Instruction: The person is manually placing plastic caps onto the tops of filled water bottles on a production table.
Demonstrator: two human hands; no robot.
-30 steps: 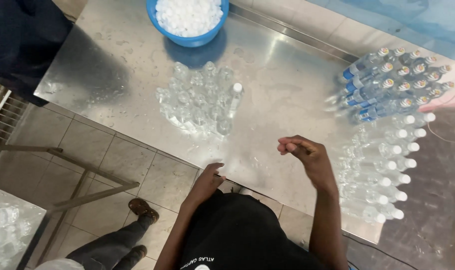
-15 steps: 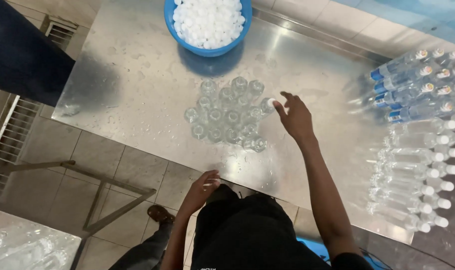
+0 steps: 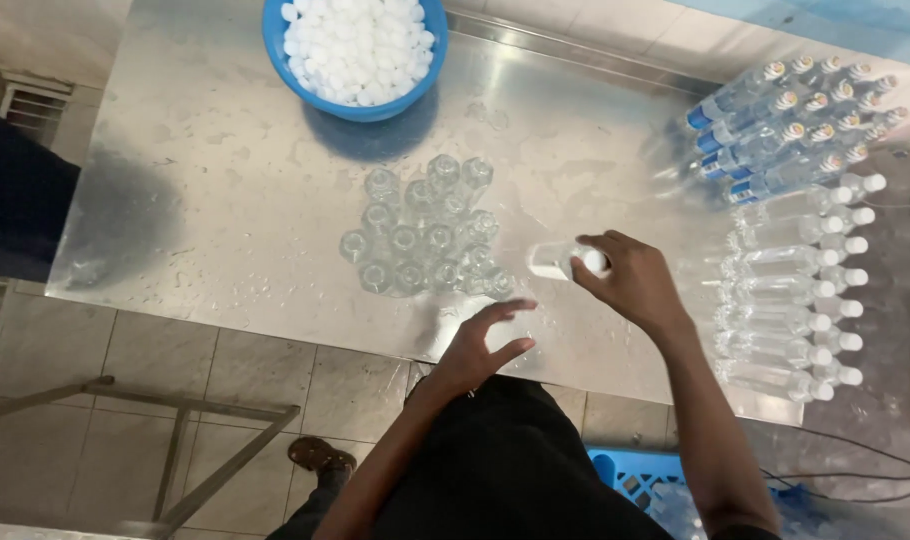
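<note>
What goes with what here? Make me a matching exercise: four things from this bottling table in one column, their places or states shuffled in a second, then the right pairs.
Things:
1. blue bowl
2. uncapped bottles
3. labelled bottles
4. right hand

Places or states:
A. lying capped at the table's far right corner
B. standing clustered mid-table, open
C. gripping a capped bottle
D. full of white caps, at the far edge

Pairs: 1-D, 2-B, 3-A, 4-C
</note>
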